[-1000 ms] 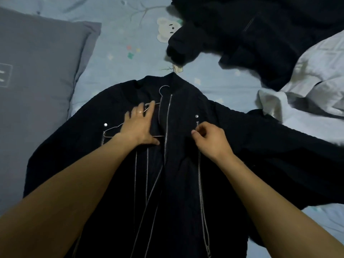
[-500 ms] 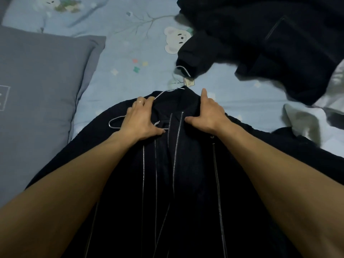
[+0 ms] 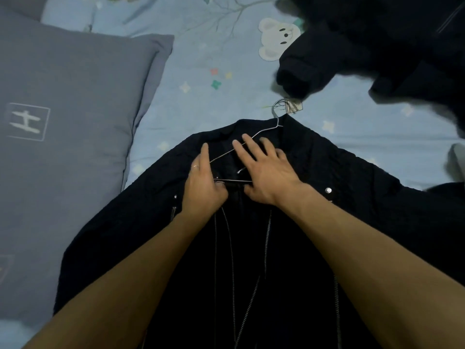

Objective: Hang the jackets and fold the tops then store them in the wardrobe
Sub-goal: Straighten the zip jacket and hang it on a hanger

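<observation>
Now the right hand [image 3: 266, 172] has crossed onto the wire hanger [image 3: 247, 142] at the black jacket [image 3: 314, 260] collar, fingers flat, while the left hand [image 3: 203, 187] pinches its bar; seating the hanger seems nearly done.

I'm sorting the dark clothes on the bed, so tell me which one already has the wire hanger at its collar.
The zipped jacket spread flat under both hands; the hanger pokes out at its collar. The other dark garment, bunched at the top right, has none showing.

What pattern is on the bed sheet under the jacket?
Light blue sheet printed with a white bear, small stars and bare branches; the head view shows it.
</observation>
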The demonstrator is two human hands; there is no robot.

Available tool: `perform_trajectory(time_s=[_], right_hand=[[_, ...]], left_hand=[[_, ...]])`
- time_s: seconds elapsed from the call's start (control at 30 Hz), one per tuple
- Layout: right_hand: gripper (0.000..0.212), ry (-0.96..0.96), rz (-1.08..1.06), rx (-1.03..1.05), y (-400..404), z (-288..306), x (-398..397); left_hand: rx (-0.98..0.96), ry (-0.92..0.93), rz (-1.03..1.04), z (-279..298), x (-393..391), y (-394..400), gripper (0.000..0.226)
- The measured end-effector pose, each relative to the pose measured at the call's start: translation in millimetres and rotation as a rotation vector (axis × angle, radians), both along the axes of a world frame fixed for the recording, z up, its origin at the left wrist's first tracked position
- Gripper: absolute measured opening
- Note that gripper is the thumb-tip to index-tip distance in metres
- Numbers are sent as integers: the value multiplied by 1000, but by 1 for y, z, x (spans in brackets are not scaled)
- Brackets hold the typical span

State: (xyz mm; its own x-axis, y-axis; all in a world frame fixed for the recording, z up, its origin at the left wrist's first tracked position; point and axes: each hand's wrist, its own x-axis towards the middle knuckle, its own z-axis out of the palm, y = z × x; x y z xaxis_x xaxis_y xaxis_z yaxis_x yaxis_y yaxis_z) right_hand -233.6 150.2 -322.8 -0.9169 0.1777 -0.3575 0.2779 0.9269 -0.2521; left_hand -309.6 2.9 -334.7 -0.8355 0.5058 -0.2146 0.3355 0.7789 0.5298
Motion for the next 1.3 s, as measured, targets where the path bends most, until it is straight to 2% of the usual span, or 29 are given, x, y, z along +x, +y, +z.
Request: perform_trajectory(time_s=[0.1, 0.17, 0.23, 0.33, 0.43, 0.53, 0.6, 0.73, 0.8, 0.87, 0.9, 1.0, 1.07, 1.1, 1.17, 1.2, 1.23, 1.3], right_hand=[[105, -84, -14, 40, 7, 1, -13], [92, -94, -20, 36, 9, 5, -17], [64, -42, -61, 17, 11, 9, -15], [21, 11, -34, -39, 15, 8, -8], [25, 92, -18, -129, 21, -1, 9], [28, 159, -51, -137, 21, -12, 24], [30, 174, -81, -116, 14, -16, 26], [33, 158, -90, -56, 0, -16, 26], [33, 134, -79, -30, -4, -16, 27], [33, 115, -96, -35, -6, -15, 27], [33, 107, -105, -47, -7, -15, 26], [36, 92, -129, -132, -2, -7, 28], [44, 96, -160, -219, 4, 1, 33], [45, 129, -182, -240, 8, 4, 36], [39, 247, -227, -192, 18, 10, 42], [37, 314, -253, -125, 25, 11, 44], [39, 364, -278, -54, 31, 11, 44], [57, 348, -345, 59, 41, 8, 41]], left_hand=[[109, -108, 16, 1, -20, -17, 76], [256, -216, 110, -2, -33, -30, 62], [337, -263, 249, -5, -42, -36, 49], [445, -215, 512, -9, -48, -34, 37], [490, -129, 791, -16, -59, -35, 24], [534, -203, 945, -12, -75, -39, 16], [496, -174, 838, 1, -77, -40, 16], [472, -12, 450, 39, -54, -23, 19], [484, 11, 415, 47, -43, -11, 19], [510, -45, 448, 52, -30, 5, 16], [454, -71, 388, 50, -23, 11, 15], [147, -300, -21, 39, -3, 19, 9], [123, -436, -66, 36, -3, 16, 14], [161, -360, -24, 33, -8, 13, 15], [154, -12, -15, 31, -23, 14, 14], [127, 91, -57, 30, -30, 19, 22], [80, 127, -114, 29, -36, 25, 32], [-76, 134, -189, 24, -46, 45, 54]])
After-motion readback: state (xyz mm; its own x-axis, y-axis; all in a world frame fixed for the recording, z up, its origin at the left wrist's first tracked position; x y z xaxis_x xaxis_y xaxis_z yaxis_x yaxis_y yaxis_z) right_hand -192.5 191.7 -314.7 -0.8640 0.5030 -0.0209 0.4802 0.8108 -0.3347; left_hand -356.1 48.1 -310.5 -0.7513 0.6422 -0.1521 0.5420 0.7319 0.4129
